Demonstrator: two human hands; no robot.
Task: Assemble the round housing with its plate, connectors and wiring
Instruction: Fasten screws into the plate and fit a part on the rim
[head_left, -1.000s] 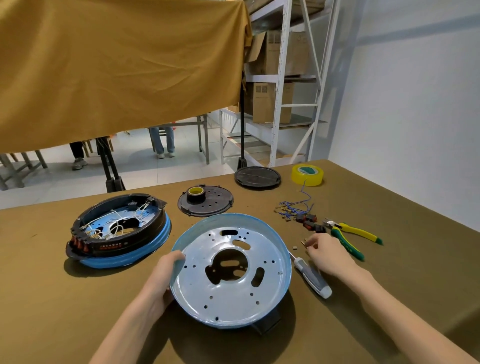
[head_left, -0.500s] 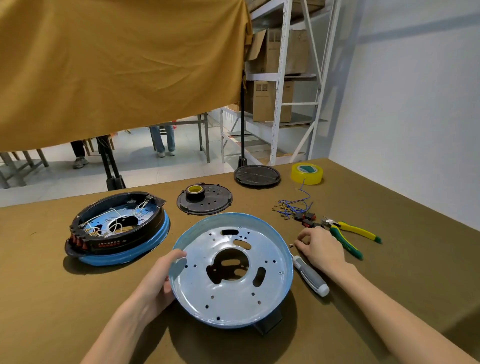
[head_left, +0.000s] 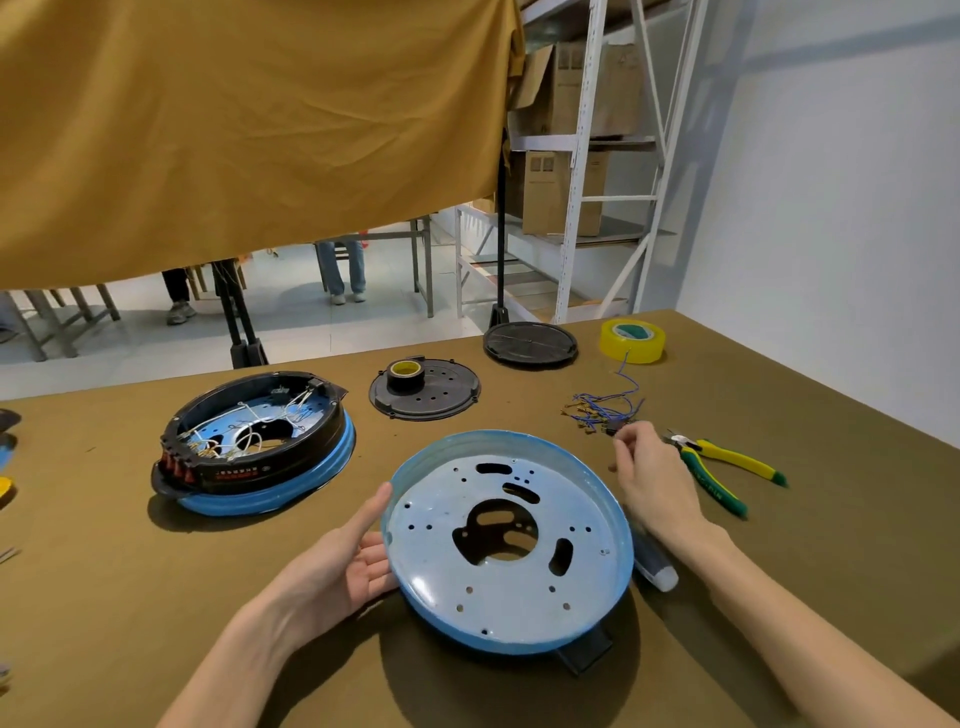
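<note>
A round blue housing (head_left: 498, 644) lies in front of me, and inside it sits a pale plate (head_left: 452, 571) with holes and cut-outs. My left hand (head_left: 337, 566) holds its left rim, thumb along the edge and fingers hidden under it. My right hand (head_left: 660, 478) reaches past the right rim, its fingertips pinched on a small black connector (head_left: 612, 429) at the end of a bundle of blue wires (head_left: 608, 405).
A second blue housing (head_left: 270, 493) with a black ring and white wiring sits at the left. Further back are a black perforated disc (head_left: 436, 400), a black lid (head_left: 530, 343) and yellow tape (head_left: 632, 343). Pliers (head_left: 727, 462) and a screwdriver (head_left: 657, 569) lie at the right.
My right hand has moved away from the small parts by the screwdriver, up to the wired connectors. My left hand has turned palm up at the housing's rim.
</note>
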